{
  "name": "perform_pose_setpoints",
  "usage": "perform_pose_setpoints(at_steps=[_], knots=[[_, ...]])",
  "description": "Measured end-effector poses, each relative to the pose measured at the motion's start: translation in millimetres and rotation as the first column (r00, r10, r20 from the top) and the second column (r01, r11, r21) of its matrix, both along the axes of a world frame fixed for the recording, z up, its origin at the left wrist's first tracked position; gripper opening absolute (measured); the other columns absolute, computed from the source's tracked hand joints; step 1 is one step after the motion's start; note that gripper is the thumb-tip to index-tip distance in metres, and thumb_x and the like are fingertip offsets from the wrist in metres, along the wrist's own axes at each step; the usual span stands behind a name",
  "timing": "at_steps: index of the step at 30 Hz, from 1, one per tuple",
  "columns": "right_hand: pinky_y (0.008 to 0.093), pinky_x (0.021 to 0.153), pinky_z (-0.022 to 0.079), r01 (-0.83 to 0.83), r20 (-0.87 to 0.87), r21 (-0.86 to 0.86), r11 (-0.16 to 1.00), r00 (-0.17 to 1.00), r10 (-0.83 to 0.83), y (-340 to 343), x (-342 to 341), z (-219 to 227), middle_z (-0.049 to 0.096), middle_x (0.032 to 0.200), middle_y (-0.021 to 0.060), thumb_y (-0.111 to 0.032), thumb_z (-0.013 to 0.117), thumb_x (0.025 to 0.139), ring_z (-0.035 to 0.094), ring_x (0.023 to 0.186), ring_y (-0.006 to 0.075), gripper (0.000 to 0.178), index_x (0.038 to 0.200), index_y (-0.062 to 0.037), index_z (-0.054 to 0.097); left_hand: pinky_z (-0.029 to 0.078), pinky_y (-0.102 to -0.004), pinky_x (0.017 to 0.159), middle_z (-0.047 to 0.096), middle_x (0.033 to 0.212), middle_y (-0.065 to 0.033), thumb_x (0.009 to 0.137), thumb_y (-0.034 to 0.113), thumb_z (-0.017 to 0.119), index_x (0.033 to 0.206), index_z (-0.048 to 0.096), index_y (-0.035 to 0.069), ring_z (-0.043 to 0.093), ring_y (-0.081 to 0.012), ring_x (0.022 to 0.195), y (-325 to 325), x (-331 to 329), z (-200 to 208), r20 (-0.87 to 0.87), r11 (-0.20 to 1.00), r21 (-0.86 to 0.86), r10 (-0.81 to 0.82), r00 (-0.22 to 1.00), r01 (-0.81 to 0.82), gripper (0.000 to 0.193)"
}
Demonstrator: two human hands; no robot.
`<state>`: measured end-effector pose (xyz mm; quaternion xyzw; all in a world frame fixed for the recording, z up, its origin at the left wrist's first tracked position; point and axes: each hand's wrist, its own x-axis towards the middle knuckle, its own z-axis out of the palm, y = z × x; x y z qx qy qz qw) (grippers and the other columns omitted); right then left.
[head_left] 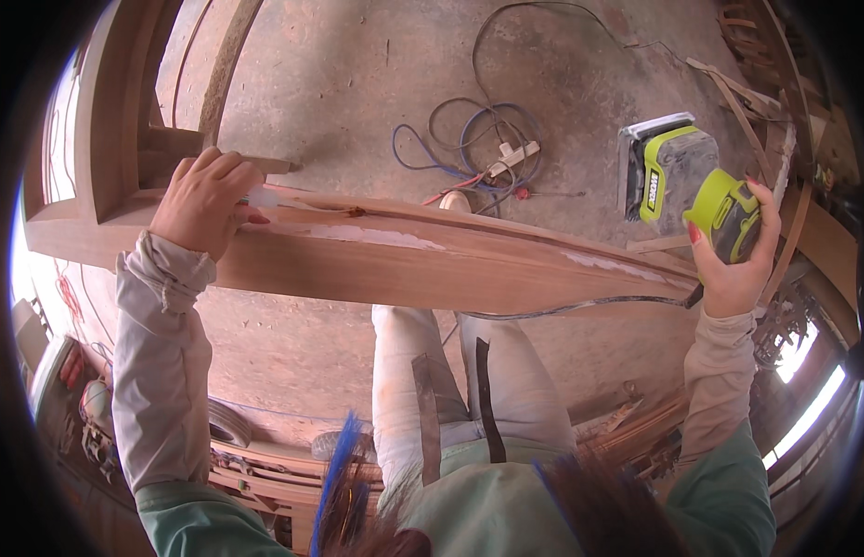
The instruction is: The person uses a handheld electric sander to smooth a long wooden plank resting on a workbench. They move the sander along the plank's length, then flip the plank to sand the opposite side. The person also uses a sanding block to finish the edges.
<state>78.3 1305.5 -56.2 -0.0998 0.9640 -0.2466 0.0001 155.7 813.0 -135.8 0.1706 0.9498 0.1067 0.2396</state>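
The person wears a green top, pale sleeves, whitish trousers, dark straps.

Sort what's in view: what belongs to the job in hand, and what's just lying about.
Job in hand:
Green-and-grey sander, in the right hand
Small pale nozzled item, in the left hand
Wooden beam with whitish patches
Power strip, perhaps; its link to the sander is unclear

Apparently lying about:
Tyre
Wood strips at right

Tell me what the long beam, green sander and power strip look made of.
Long beam: bare reddish-brown wood, faint grain showing, with pale patches, perhaps filler.
Green sander: probably moulded plastic casing, uniformly coloured, seemingly dusty.
Power strip: likely off-white plastic, judging by its plain casing.
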Motion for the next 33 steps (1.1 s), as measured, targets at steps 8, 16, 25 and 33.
perform_pose_setpoints(at_steps=[8,16,25,33], knots=[[0.0296,0.093,0.047,-0.023,-0.051,0.015,1.0,0.998,0.024,-7.5,-5.2,1.2,0.054,0.12,0.0061,0.004,0.078,0.067,0.057,0.106,0.0174,0.069,0.13,-0.0085,0.051,0.039,-0.0408,0.084,0.056,0.097,-0.0071,0.07,0.001,0.07,0.097,0.057,0.008,0.052,-0.03,0.1,-4.7,-3.5,-4.2,0.023,0.999,0.042,0.013,1.0,-0.014,0.031],[0.0294,0.093,0.047,-0.029,-0.029,-0.005,1.0,0.999,0.029,-11.0,-6.1,2.0,0.054,0.121,0.0058,0.004,0.078,0.067,0.057,0.106,0.017,0.069,0.13,-0.0092,0.052,0.042,-0.0402,0.083,0.056,0.098,-0.0084,0.072,-0.001,0.068,0.101,0.059,0.009,0.055,-0.0314,0.097,-19.1,2.4,-9.8,-0.037,0.986,0.088,0.142,0.989,-0.138,0.032],[0.0345,0.087,0.048,-0.248,-0.043,0.083,0.965,0.967,0.252,-43.9,-14.2,6.8,0.052,0.108,0.0101,0.006,0.076,0.06,0.057,0.097,0.0259,0.07,0.124,-0.0098,0.053,0.044,-0.031,0.091,0.064,0.104,-0.0064,0.102,0.026,0.052,0.119,0.057,0.005,0.058,-0.0161,0.099,-94.9,65.9,-46.1,-0.142,0.46,0.586,0.869,0.474,-0.667,0.027],[0.0374,0.079,0.053,-0.506,0.135,-0.028,0.862,0.852,0.505,-131.1,-10.6,1.5,0.049,0.106,0.011,-0.001,0.079,0.055,0.059,0.094,0.0297,0.071,0.121,-0.0192,0.06,0.043,-0.0331,0.096,0.066,0.101,-0.0083,0.104,0.044,0.046,0.118,0.057,0.001,0.06,-0.019,0.101,-118.5,88.2,-78.1,-0.362,0.383,0.661,0.916,0.173,-0.645,0.047]])
